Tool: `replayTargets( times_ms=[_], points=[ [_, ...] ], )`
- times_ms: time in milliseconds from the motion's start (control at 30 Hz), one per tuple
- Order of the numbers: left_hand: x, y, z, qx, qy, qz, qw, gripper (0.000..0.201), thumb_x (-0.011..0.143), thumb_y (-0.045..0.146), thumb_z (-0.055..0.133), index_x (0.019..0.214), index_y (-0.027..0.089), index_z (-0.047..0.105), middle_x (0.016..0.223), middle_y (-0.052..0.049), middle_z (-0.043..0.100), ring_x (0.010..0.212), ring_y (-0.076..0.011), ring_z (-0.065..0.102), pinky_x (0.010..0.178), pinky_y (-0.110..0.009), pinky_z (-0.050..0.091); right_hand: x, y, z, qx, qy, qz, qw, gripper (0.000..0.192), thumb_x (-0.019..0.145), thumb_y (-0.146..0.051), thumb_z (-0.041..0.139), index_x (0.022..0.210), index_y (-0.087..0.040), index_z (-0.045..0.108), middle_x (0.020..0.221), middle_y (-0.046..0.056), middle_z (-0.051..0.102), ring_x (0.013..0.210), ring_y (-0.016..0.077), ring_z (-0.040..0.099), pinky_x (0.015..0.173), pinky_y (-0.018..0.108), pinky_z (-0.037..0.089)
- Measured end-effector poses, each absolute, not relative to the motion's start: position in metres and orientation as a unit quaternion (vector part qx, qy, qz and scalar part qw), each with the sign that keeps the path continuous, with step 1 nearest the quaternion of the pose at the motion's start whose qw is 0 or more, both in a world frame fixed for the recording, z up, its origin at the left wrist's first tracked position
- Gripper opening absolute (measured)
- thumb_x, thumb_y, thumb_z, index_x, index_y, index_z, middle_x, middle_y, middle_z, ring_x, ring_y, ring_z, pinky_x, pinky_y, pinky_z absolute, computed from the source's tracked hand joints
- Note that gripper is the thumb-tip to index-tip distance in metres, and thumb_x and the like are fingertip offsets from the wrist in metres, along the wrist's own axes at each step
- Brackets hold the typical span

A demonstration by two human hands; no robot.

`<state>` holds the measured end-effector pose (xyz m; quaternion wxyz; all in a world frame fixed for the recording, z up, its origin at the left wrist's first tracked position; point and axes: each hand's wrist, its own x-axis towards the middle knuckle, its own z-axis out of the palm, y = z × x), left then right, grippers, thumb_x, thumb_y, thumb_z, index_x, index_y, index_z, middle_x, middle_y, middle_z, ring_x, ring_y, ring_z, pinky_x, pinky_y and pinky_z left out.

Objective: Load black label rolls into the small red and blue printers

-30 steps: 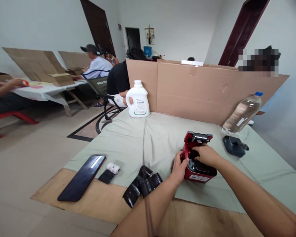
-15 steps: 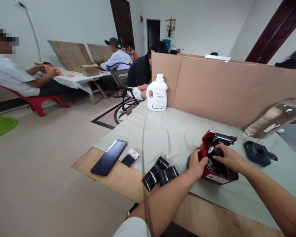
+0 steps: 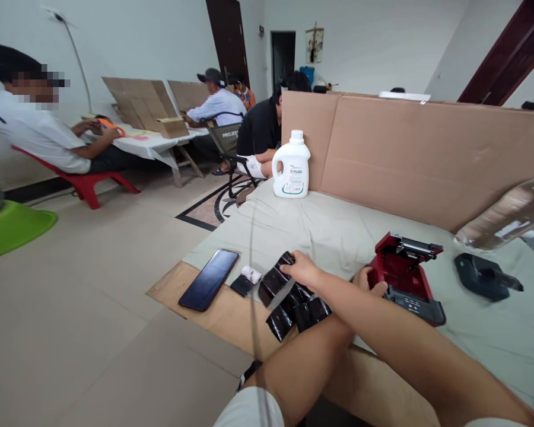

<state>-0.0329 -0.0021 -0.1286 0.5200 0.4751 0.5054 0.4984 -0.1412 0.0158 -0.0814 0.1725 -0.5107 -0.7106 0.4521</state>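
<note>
Our right hand (image 3: 303, 270) fingers spread on black foil packets (image 3: 289, 296) beneath | left hand (image 3: 368, 282) grips red label printer (image 3: 403, 279), fingers hidden | packets light, crinkly, slippery; pinch an edge.

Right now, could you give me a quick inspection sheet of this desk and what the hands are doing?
Surface: table under pale green cloth, bare wood at the near edge.
Job's things: red printer, lid open; black wrapped rolls.
Clutter: phone, small paper roll, white jug, clear bottle, black device.
Hands: right hand rests on the rolls; left hand at the printer, mostly hidden.
Cables: nothing seen.
Surroundings: cardboard screen; seated people at other tables.
</note>
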Motion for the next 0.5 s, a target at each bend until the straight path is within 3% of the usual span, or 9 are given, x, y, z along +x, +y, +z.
replayTargets(
  times_ms=[167, 267, 367, 433, 500],
  points=[
    [-0.034, -0.004, -0.128, 0.478, 0.516, 0.492, 0.512, 0.053, 0.077, 0.026, 0.061, 0.128, 0.014, 0.053, 0.137, -0.018, 0.051, 0.126, -0.0338, 0.045, 0.108, -0.043, 0.032, -0.163, 0.021, -0.087, -0.505, -0.755, 0.407, 0.098, 0.056, 0.071, -0.042, 0.072, 0.119, -0.018, 0.056, 0.117, 0.01, 0.066, 0.105, 0.0243, 0.063, 0.085, 0.032, 0.049],
    [-0.035, -0.003, -0.126, 0.488, 0.515, 0.479, 0.517, 0.058, 0.077, 0.024, 0.06, 0.132, 0.011, 0.049, 0.137, -0.02, 0.05, 0.127, -0.0351, 0.045, 0.108, -0.045, 0.032, -0.144, 0.023, -0.076, -0.508, -0.783, 0.353, 0.072, 0.058, 0.077, -0.045, 0.067, 0.125, -0.017, 0.052, 0.133, 0.014, 0.056, 0.118, 0.0249, 0.057, 0.094, 0.034, 0.045],
    [-0.034, -0.002, -0.123, 0.496, 0.519, 0.473, 0.511, 0.058, 0.077, 0.025, 0.059, 0.132, 0.012, 0.048, 0.138, -0.019, 0.05, 0.127, -0.033, 0.045, 0.109, -0.043, 0.032, -0.118, 0.016, -0.069, -0.517, -0.8, 0.305, 0.016, 0.056, 0.071, -0.044, 0.072, 0.116, -0.014, 0.057, 0.119, 0.018, 0.063, 0.108, 0.0315, 0.061, 0.089, 0.042, 0.047],
    [-0.032, -0.003, -0.122, 0.49, 0.535, 0.471, 0.503, 0.053, 0.078, 0.025, 0.059, 0.129, 0.016, 0.051, 0.137, -0.015, 0.052, 0.127, -0.03, 0.047, 0.11, -0.041, 0.032, -0.105, 0.007, -0.068, -0.513, -0.808, 0.288, -0.026, 0.054, 0.059, -0.035, 0.081, 0.105, -0.013, 0.061, 0.101, 0.017, 0.069, 0.097, 0.0359, 0.065, 0.082, 0.045, 0.049],
    [-0.029, -0.005, -0.122, 0.473, 0.557, 0.474, 0.492, 0.048, 0.078, 0.026, 0.058, 0.126, 0.02, 0.053, 0.135, -0.012, 0.054, 0.127, -0.0274, 0.047, 0.11, -0.039, 0.032, -0.099, -0.004, -0.067, -0.502, -0.818, 0.279, -0.04, 0.046, 0.058, -0.025, 0.08, 0.099, -0.013, 0.062, 0.094, 0.016, 0.07, 0.094, 0.0355, 0.066, 0.081, 0.044, 0.049]
  ],
)
